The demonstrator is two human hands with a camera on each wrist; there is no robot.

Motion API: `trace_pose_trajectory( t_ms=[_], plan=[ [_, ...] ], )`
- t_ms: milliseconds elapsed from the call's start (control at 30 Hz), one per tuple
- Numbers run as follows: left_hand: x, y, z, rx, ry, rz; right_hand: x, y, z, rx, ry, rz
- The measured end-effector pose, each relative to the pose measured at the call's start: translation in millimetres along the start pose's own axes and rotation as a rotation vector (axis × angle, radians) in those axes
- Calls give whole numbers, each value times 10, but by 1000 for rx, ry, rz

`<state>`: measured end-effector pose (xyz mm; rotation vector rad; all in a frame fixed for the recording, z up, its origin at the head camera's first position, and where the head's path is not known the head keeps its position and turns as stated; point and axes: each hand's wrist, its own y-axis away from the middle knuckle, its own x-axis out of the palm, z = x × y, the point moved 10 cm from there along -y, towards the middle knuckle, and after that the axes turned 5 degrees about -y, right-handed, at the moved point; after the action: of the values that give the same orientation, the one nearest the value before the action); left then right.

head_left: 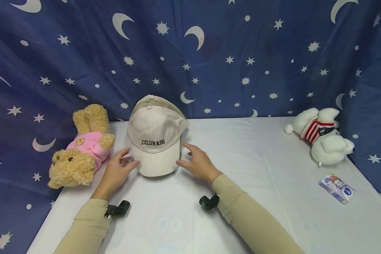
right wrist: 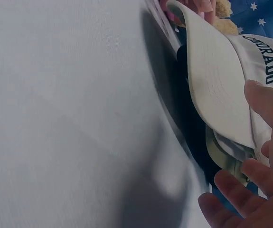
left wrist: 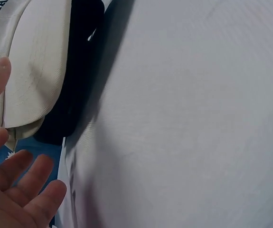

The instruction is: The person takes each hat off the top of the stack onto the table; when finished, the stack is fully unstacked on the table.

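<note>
Both hands (head_left: pixel 115 171) (head_left: pixel 200 164), loosely spread, stand either side of the stacked caps (head_left: pixel 157 128).

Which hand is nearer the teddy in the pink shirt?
Left. The left hand is close beside the teddy; the right hand is farther, beyond the COLORADO cap.

White table (head_left: pixel 241 158), caps (head_left: pixel 153 130) (stacked), tan plush (head_left: pixel 85 150), white plush (head_left: pixel 327 148), packet (head_left: pixel 336 188)

COLORADO cap (head_left: pixel 153 128): hiding most of the rear caps (head_left: pixel 160 101) | packet (head_left: pixel 336 188) right of cap: lying too small to read
</note>
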<state>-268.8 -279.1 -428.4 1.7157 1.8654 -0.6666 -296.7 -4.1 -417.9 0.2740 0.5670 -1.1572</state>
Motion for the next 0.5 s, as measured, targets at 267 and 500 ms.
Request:
trace_pose_trajectory(
  t_ms=[267,500],
  plan=[
    [60,-37,25,-34,-14,7,129,-37,-21,70,-68,34],
    [92,-37,12,-48,13,19,195,-69,-8,79,-87,29]
  ],
)
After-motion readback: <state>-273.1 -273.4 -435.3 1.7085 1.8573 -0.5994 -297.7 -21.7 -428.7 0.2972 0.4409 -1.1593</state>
